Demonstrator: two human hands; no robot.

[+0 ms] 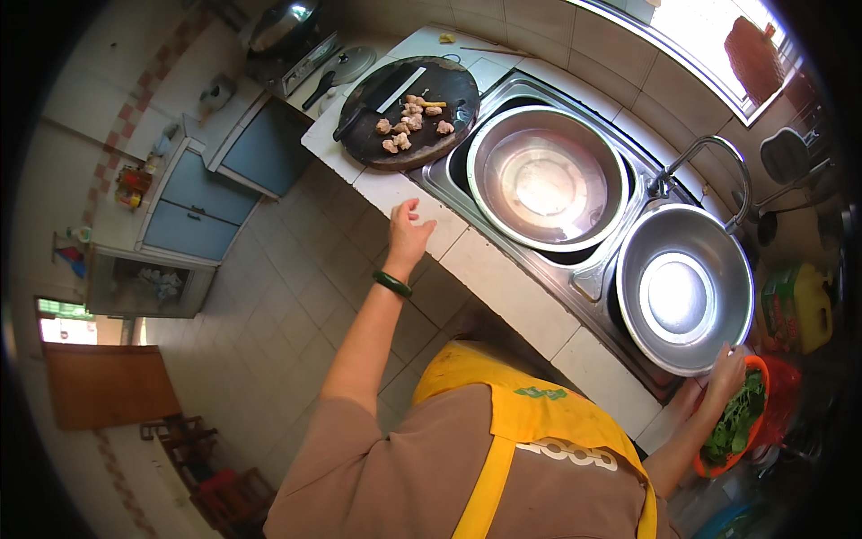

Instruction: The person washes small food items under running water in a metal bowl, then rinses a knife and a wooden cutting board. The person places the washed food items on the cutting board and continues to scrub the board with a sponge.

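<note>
My left hand is held near the counter's front edge, fingers apart and nothing in them. My right hand grips the near rim of an empty stainless steel basin, which sits over the right bowl of the sink. In the left bowl stands a wider steel basin with clear water in it. A round wooden chopping board lies left of the sink. On it are a dark-bladed cleaver and several pale brown lumps of food, perhaps meat or ginger.
A curved faucet rises behind the sink. Beside my right forearm is an orange basket of leafy greens. A yellow oil jug stands at far right. Beyond the board are a pot lid and a wok.
</note>
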